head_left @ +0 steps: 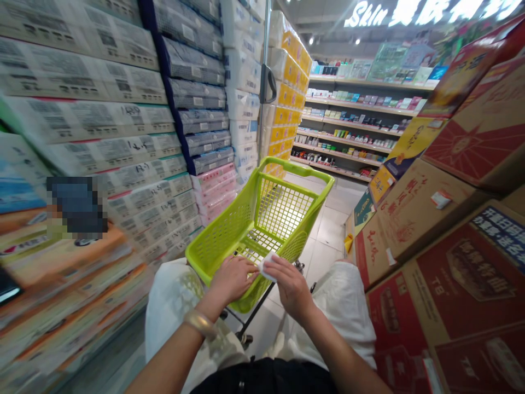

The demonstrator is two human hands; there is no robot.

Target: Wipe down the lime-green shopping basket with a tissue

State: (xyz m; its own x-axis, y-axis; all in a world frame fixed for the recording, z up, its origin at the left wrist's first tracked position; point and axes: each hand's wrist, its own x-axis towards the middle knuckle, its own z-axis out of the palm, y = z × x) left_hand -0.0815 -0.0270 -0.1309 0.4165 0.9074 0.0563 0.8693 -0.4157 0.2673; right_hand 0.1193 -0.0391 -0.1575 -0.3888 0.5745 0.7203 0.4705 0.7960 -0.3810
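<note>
My right hand (290,282) holds a small white tissue (268,267) under its fingers, at the near edge of a lime-green shopping cart basket (197,254). Beside it, my left hand (234,279) lies over the near rim, with its fingers loosely bent and their tips close to the tissue. Whether those tips touch the tissue or only the rim is hard to make out. A gold-coloured bangle (200,323) circles my left wrist. The basket has a grid floor and holed sides, and stands between my knees.
Stacked wrapped packs (135,148) line the left. A blurred dark phone-like object (77,205) lies on orange packs (102,251). Red and brown cartons (459,273) crowd the right. Product shelves (361,112) stand beyond the tiled aisle (324,232).
</note>
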